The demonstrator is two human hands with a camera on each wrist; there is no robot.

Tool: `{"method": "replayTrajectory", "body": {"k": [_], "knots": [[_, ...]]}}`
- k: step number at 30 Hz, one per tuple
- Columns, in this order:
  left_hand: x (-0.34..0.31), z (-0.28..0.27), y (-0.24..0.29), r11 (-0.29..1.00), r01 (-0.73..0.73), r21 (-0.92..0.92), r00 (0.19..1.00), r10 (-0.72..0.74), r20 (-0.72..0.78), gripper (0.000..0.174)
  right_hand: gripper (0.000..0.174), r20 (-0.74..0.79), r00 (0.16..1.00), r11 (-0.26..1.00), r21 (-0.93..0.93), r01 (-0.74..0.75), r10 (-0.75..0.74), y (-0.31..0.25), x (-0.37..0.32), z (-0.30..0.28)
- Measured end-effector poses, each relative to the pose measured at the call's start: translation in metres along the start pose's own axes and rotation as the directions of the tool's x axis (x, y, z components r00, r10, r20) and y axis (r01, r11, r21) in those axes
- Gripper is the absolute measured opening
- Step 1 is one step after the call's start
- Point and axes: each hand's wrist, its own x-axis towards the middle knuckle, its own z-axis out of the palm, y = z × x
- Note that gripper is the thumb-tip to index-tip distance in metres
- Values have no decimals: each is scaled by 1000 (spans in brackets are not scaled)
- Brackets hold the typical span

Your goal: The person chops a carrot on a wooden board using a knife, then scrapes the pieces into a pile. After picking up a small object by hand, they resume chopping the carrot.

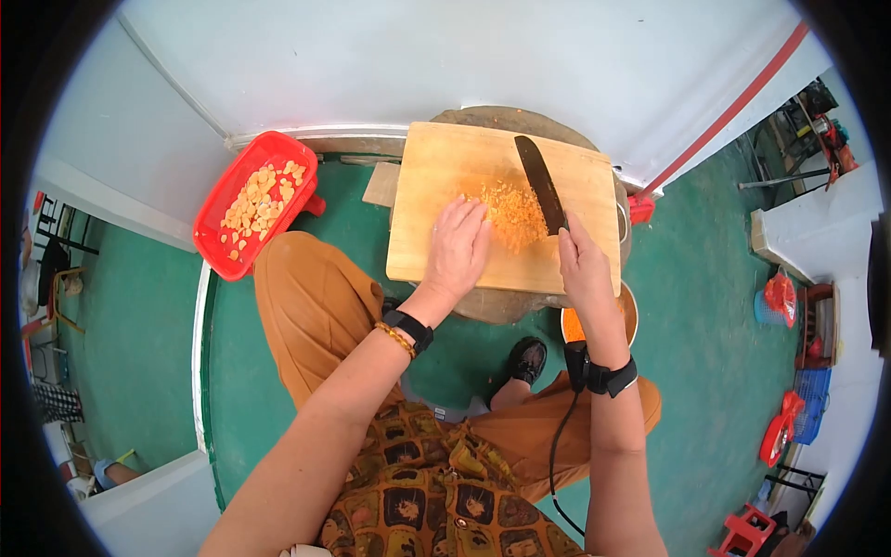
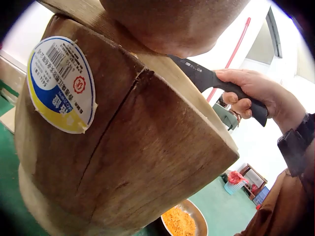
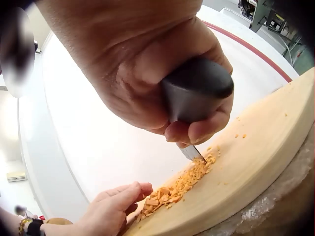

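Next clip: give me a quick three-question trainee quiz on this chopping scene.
1. True or false: the right hand grips the dark-bladed, black-handled knife.
2. Where does the left hand rest? A) on the light wooden cutting board, beside the pile of chopped orange pieces; B) on the knife's blade; C) in the air.
3. Fill in: the rectangular plastic tray holding pale yellow pieces is coloured ____.
Key: 1 true; 2 A; 3 red.
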Motion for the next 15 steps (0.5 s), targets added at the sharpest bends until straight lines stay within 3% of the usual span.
{"method": "replayTrajectory", "body": {"k": [4, 7, 10, 13, 15], "knots": [[1, 2, -2, 999, -19, -32, 1000, 18, -23, 28, 38, -63, 995, 995, 72, -72, 76, -12, -3, -12], [0, 2, -3, 999, -23, -43, 999, 21, -44, 28, 34, -6, 994, 993, 57, -107, 107, -8, -4, -21], [1, -2, -1, 997, -13, -76, 998, 8, -62, 31, 30, -54, 999, 988, 154, 4, 4, 25, -2, -7], [-4, -6, -6, 999, -1, -33, 995, -3, -96, 35, 29, -65, 997, 990, 126, 61, -53, 49, 1, 12], [-14, -14, -13, 996, 15, 83, 999, -12, -33, 42, 29, -81, 992, 987, 124, 104, -94, 51, -1, 23]]}}
